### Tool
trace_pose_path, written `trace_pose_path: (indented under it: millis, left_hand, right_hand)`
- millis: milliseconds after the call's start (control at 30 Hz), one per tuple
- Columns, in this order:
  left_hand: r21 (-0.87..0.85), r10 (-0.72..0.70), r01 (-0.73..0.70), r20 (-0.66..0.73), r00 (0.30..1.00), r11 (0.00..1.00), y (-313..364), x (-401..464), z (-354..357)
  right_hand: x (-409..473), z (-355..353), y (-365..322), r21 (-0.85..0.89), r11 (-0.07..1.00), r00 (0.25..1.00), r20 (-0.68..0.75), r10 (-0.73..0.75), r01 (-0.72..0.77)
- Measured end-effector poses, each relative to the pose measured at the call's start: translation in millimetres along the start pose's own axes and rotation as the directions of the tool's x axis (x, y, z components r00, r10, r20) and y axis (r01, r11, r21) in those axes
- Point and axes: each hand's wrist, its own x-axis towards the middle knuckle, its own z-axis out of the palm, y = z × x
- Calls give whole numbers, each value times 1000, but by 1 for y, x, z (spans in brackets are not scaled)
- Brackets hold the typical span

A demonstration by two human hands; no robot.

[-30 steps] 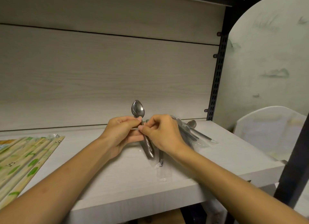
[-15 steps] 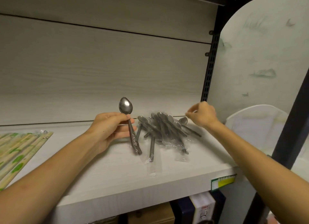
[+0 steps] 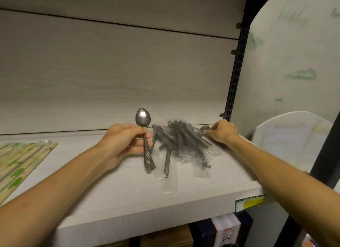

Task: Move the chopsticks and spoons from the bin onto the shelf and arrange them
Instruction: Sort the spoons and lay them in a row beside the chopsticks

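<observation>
Two raised hands (image 3: 123,140) (image 3: 221,131), one spoon (image 3: 145,136).

Two hands (image 3: 121,140), one bare spoon (image 3: 145,136), several wrapped spoons (image 3: 182,140), several chopstick packs (image 3: 22,158)

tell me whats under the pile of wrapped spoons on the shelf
The pile of wrapped spoons lies directly on the pale wooden shelf, their clear sleeves spreading toward its front edge. Whether anything lies beneath the middle of the heap cannot be seen; the overlapping spoons cover it.
</observation>
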Motion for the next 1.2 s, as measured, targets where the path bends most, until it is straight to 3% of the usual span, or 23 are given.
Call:
trace_pose_path:
  millis: [100, 167, 300, 400, 467, 633, 733, 867, 933, 1033, 1200]
  left_hand:
    - [16, 4, -5, 30, 1000, 1000, -1, 0, 0]
    - [23, 10, -11, 43, 999, 1000, -1, -1, 0]
    - [14, -1, 1, 39, 999, 1000, -2, -1, 0]
    - [8, -2, 2, 36, 999, 1000, -2, -1, 1]
    - [10, 2, -3, 40, 999, 1000, -2, -1, 2]
    - [19, 19, -20, 48, 999, 1000, -1, -2, 2]
    - [-8, 42, -42, 58, 997, 999, 1, -3, 1]
    - [-39, 63, -61, 55, 996, 997, 4, -4, 0]
    - [-54, 61, -57, 69, 996, 997, 4, -5, 0]
    - [-93, 43, -32, 120, 992, 995, 5, -6, -1]
    - [-126, 32, -11, 167, 985, 992, 5, -6, -5]
  right_hand:
    - [2, 3, -1, 169, 986, 1000, -24, 7, -3]
    - [6, -2, 3, 375, 926, 995, -59, 76, -49]
    - [14, -16, 15, 773, 627, 951, -112, 286, -97]
    - [11, -26, 17, 724, 688, 846, -398, 355, 52]
    - [3, -31, 12, 712, 676, 775, -531, 342, 191]
    - [-12, -44, -3, 699, 566, 711, -654, 258, 437]
    - [-26, -52, -26, 757, 469, 798, -580, 163, 455]
    - [-58, -54, -70, 849, 404, 940, -315, -129, 340]
    - [-76, -48, -92, 851, 446, 945, -159, -286, 278]
    - [-94, -27, -118, 821, 516, 916, -18, -402, 243]
    - [-94, 4, -134, 692, 638, 917, -90, -388, 338]
